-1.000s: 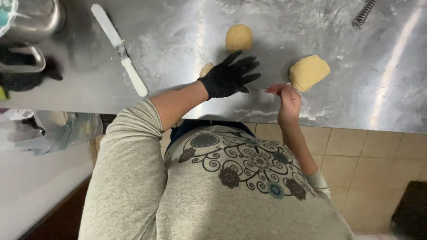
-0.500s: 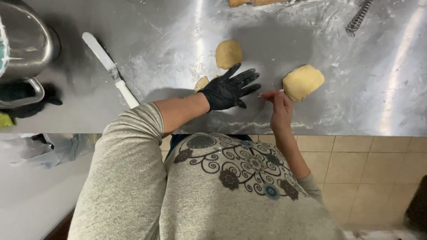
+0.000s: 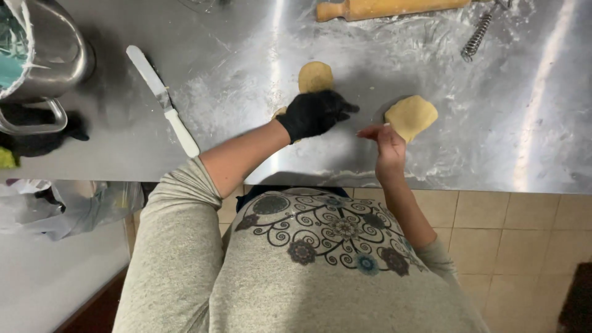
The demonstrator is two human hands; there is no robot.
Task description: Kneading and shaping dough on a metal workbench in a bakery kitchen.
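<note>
Shifted since a moment ago: view tipped down the table, bringing a wooden rolling pin (image 3: 394, 8) into sight along the far edge; black-gloved left hand (image 3: 314, 114) now curled with fingers drawn in rather than splayed flat, pressing down on a small dough piece (image 3: 280, 113) of which only a sliver peeks out at the wrist side. Cannot tell whether that dough is actually gripped or merely pressed under the palm. Just beyond the gloved knuckles, a round flattened dough disc (image 3: 316, 76), lying close to the glove, contact unclear. To the right, bare right hand (image 3: 388, 145) raised slightly, fingertips pinching the near edge of a larger flattened dough piece (image 3: 412, 116), lifting that edge off the floured steel table (image 3: 524, 123). Between the two hands, a narrow strip of bare steel. Wide open metal to the right of the larger dough, out to the frame edge. Near table edge running just under both wrists, tiled floor below. Left of the gloved arm, a white-handled spatula (image 3: 163, 102) lying diagonally, well apart from the dough. At the far left corner, a steel mixing bowl (image 3: 52, 52) beside the table edge. Far right corner, a coiled wire whisk (image 3: 478, 36), well clear of the hands.
</note>
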